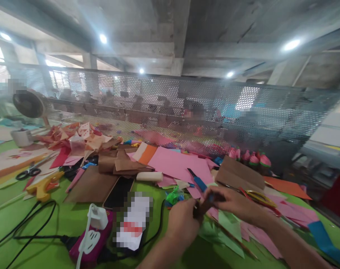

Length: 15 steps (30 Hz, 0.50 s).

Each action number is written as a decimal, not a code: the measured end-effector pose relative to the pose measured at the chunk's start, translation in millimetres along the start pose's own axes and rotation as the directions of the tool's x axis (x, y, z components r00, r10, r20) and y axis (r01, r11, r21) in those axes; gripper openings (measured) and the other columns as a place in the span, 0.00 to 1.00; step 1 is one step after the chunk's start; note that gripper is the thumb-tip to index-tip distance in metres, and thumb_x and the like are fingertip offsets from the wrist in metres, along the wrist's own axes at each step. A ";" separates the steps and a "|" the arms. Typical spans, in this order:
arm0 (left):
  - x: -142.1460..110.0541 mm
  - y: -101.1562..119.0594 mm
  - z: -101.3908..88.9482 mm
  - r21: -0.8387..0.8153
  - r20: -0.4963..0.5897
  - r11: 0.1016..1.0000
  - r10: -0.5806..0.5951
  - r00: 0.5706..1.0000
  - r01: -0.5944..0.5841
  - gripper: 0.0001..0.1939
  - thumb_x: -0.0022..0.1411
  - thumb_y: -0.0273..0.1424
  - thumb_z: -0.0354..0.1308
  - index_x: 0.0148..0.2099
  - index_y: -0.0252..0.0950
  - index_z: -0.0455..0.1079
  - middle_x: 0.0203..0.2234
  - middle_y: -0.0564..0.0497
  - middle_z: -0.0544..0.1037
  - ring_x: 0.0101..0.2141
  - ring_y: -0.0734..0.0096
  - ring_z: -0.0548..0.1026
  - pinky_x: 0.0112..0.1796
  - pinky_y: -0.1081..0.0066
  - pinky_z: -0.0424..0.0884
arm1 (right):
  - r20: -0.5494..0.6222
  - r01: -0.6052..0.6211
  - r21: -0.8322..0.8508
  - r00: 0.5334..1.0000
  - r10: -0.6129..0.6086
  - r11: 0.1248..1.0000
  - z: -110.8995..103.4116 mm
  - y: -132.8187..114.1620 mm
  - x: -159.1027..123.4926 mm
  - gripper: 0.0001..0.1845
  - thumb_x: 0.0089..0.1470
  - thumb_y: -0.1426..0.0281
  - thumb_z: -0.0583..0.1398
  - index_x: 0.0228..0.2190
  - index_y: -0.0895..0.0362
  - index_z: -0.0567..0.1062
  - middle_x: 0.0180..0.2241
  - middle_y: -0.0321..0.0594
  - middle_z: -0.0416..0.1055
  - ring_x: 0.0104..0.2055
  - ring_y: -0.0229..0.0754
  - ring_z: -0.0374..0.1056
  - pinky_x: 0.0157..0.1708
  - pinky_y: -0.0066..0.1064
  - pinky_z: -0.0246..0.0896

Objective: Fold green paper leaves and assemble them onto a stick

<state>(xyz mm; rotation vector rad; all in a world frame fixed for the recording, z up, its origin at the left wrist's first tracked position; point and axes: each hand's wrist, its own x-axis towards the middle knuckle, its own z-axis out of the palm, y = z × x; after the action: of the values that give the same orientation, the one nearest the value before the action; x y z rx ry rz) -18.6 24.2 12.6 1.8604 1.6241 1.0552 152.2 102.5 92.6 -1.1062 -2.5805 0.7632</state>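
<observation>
My left hand (185,220) and my right hand (224,200) meet low in the middle of the head view. Their fingers are closed round a small dark brown piece (204,206) that looks like paper; the fingers hide much of it. Just beyond my right fingertips is a blue utility knife (199,182), its blade pointing away to the left. Crumpled green wrap (174,195) lies beside my left hand. Light green paper (228,228) and a thin brown stick (233,237) are under my right hand. Scissors with yellow handles (261,198) lie behind my right wrist.
Pink sheets (181,164), brown paper (92,183) and paper scraps cover the green table (54,231). A yellow glue gun (45,186), black scissors (28,172), a phone (119,192) and a purple power strip (92,241) with cords lie left. A perforated metal screen (158,108) stands behind.
</observation>
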 end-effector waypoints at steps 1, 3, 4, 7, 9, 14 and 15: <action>-0.7 -0.1 -0.4 0.025 0.003 1.000 -0.007 1.000 0.007 0.13 0.52 0.28 0.57 0.41 0.37 0.73 0.34 0.43 0.80 0.35 0.54 0.77 0.34 0.65 0.68 | -0.075 -0.002 -0.045 0.997 -0.002 0.999 -0.5 -0.8 7.2 0.15 0.46 0.74 0.54 0.37 0.55 0.75 0.34 0.38 0.76 0.34 0.45 0.70 0.35 0.32 0.61; -2.1 -0.3 -1.5 0.084 0.009 0.996 -0.017 1.000 0.017 0.15 0.51 0.27 0.56 0.43 0.35 0.73 0.35 0.38 0.79 0.37 0.49 0.77 0.35 0.61 0.68 | -0.238 -0.006 -0.186 0.971 -0.039 0.983 0.4 -2.7 25.2 0.18 0.46 0.75 0.54 0.39 0.55 0.75 0.40 0.42 0.76 0.38 0.46 0.71 0.40 0.36 0.62; -2.7 -0.4 -2.4 0.109 0.017 0.994 -0.022 1.000 0.020 0.16 0.51 0.26 0.56 0.44 0.34 0.73 0.35 0.38 0.79 0.37 0.48 0.77 0.35 0.60 0.68 | -0.252 -0.006 -0.210 0.966 -0.048 0.978 2.6 -4.1 35.7 0.18 0.46 0.75 0.54 0.40 0.55 0.76 0.42 0.44 0.76 0.38 0.47 0.71 0.40 0.37 0.62; -4.2 -0.7 -5.1 0.162 0.058 0.987 -0.028 0.998 0.019 0.18 0.49 0.26 0.56 0.45 0.33 0.73 0.35 0.36 0.79 0.36 0.47 0.77 0.36 0.58 0.69 | -0.198 0.052 -0.210 0.976 -0.094 0.976 18.4 -13.1 70.6 0.18 0.47 0.74 0.56 0.41 0.57 0.77 0.42 0.45 0.77 0.37 0.45 0.72 0.39 0.34 0.64; -4.4 -0.6 -5.4 0.186 0.089 0.983 -0.030 0.996 0.013 0.19 0.50 0.27 0.56 0.46 0.31 0.72 0.37 0.34 0.79 0.38 0.45 0.77 0.37 0.56 0.69 | -0.172 0.105 -0.211 0.975 -0.143 0.972 35.5 -22.9 94.8 0.18 0.49 0.73 0.57 0.42 0.57 0.77 0.43 0.44 0.77 0.39 0.45 0.72 0.42 0.33 0.64; 2.4 -2.6 5.9 0.221 0.108 0.975 -0.048 0.993 0.023 0.26 0.52 0.32 0.57 0.54 0.29 0.69 0.46 0.32 0.75 0.47 0.40 0.72 0.44 0.52 0.68 | -0.152 0.166 -0.253 0.966 -0.208 0.953 80.4 -43.6 145.9 0.25 0.39 0.68 0.66 0.44 0.57 0.77 0.45 0.48 0.75 0.47 0.53 0.68 0.48 0.38 0.58; 5.0 -3.7 9.3 0.225 0.104 0.974 -0.054 0.993 0.030 0.25 0.53 0.32 0.56 0.54 0.31 0.69 0.48 0.33 0.75 0.48 0.41 0.71 0.44 0.52 0.67 | -0.158 0.160 -0.258 0.966 -0.205 0.953 86.6 -45.5 152.8 0.28 0.34 0.69 0.68 0.43 0.57 0.77 0.44 0.48 0.76 0.46 0.54 0.68 0.46 0.39 0.58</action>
<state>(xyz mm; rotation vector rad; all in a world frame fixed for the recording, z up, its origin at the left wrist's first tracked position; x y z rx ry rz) -13.6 31.2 5.4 1.9775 1.7698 0.7647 -15.2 154.9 46.1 -0.9306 -2.6188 0.2919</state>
